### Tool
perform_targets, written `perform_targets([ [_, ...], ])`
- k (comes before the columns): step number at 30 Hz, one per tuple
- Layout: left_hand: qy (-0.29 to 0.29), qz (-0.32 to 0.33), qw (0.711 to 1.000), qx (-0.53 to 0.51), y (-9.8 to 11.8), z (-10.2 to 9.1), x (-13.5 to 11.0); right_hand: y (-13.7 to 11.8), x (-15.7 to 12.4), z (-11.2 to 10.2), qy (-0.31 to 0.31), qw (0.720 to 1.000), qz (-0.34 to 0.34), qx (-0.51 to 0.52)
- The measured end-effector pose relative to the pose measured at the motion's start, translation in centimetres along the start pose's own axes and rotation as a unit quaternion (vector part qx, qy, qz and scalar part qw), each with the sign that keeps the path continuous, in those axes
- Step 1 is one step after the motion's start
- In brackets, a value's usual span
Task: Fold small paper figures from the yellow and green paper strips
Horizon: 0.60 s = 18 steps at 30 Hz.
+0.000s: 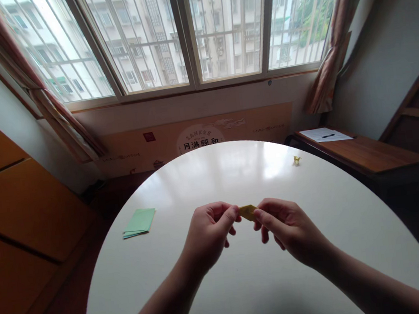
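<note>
Presently, we see the yellow folded paper (247, 213) directly between the two hands, held up in front of the person, over the white table (247, 289). The left hand (211, 232) pinches its left end between thumb and fingers, and the right hand (288, 224) pinches its right end in the same manner. The hands are thus near each other but apart, joined only by this small piece. Its longer direction seems to go from one hand to the other, so neither hand is nearer to it (we say "seems", because both ends are covered by the fingers). The stack of green paper (140, 221) lies well apart, beyond the left hand, and the small yellow object (296, 160) lies farther away on the right side.

We cannot make out the creases or how many layers there are. The underside of the piece is hidden from us, several fingertips are also covered, and the forearms are cut off by the lower edge of the view.
</note>
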State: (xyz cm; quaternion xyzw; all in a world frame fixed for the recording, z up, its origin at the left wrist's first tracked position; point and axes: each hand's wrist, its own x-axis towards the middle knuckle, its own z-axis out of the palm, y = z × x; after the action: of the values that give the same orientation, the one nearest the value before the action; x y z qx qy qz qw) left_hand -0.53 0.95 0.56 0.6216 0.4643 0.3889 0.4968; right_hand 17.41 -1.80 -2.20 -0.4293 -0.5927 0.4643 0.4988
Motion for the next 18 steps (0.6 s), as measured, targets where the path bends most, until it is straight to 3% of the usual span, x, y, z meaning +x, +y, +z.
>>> perform_targets([
  [10,0.015,0.090,0.988,0.128,0.3,0.3,-1.0,0.3,0.0,0.0,-0.017,1.000,-0.005,0.022],
  [18,-0.033,0.043,0.995,-0.080,-0.3,-0.3,0.1,0.0,0.0,0.2,-0.007,0.992,0.061,0.114],
])
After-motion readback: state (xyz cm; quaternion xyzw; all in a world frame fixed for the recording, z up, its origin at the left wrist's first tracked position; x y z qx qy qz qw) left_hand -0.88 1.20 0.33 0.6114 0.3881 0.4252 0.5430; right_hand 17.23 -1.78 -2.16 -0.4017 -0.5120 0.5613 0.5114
